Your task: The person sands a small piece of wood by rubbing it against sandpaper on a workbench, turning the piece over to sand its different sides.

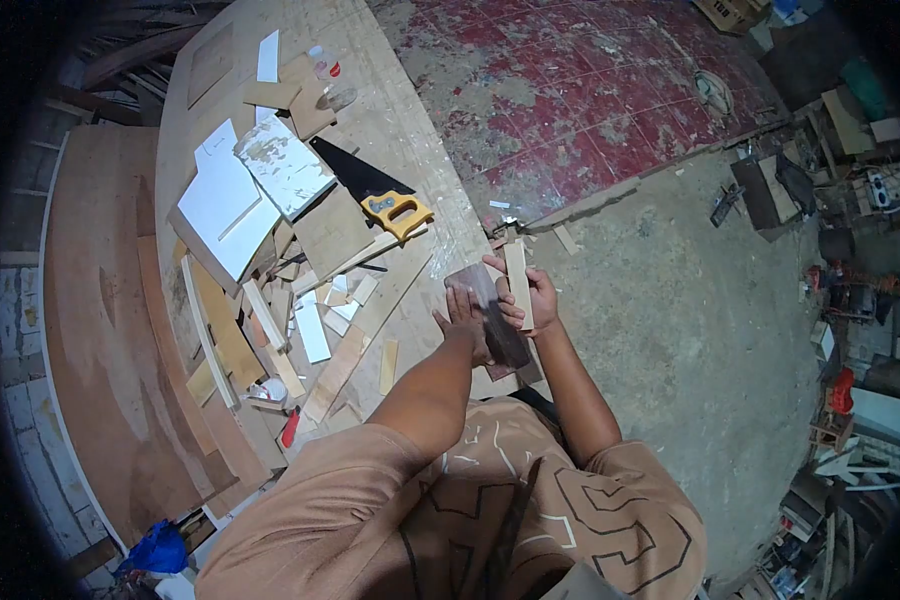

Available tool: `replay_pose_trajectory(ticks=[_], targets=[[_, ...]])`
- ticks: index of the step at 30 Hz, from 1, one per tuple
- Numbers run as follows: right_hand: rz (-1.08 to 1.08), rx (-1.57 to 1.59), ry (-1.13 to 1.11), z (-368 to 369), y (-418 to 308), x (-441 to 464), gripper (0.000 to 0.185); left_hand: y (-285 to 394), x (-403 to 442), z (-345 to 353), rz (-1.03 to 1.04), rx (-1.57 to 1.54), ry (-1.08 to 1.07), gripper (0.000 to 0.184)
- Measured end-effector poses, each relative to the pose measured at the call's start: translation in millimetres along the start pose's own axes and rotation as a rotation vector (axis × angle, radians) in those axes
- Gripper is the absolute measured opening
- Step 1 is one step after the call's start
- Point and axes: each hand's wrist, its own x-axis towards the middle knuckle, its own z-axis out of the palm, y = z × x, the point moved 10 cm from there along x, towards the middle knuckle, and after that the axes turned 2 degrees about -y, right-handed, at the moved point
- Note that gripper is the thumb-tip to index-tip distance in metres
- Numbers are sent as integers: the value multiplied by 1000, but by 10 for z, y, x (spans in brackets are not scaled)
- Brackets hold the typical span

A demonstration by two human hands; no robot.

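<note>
My left hand (460, 318) lies over a dark brown wooden block (502, 338) at the table's right edge, with its fingers across the top and the thumb apart at the side. My right hand (544, 300) is closed round a pale, flat wood strip (518, 282), held upright beside the block. Some right fingertips reach the block's right side. Whether the strip touches the block I cannot tell. A short pale strip (388, 367) lies on the table left of my left forearm.
A handsaw with a yellow handle (398, 213) lies on the wooden table (410, 110). White boards (232, 205), wood offcuts and a clear bottle (322, 62) are spread to the left. Right of the table edge is a concrete floor (660, 300), with clutter along the far right.
</note>
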Motion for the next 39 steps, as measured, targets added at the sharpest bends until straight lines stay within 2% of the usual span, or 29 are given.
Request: replay_pose_trajectory(ticks=[3, 5, 8, 11, 14, 21, 29, 39], targets=[[-55, -114, 88, -56, -42, -12, 73, 6, -22, -25, -2, -18, 6, 150], [-158, -413, 197, -78, -167, -31, 62, -7, -19, -25, -7, -28, 11, 151], [-179, -427, 299, -65, -151, -36, 52, -17, 14, 0, 7, -55, 28, 153], [-207, -584, 414, -190, -185, -25, 55, -26, 29, 21, 19, -70, 20, 155], [-204, -554, 415, -277, -175, -11, 47, -33, 34, 16, 29, -77, 45, 156], [-227, -535, 411, -344, -173, -28, 45, -27, 78, 56, 26, -52, 16, 154], [-264, -583, 456, -254, -204, -61, 67, -24, 0, 9, 9, -32, 21, 152], [-278, -660, 485, -353, -201, -90, 76, -19, -5, -3, 17, -36, 32, 153]])
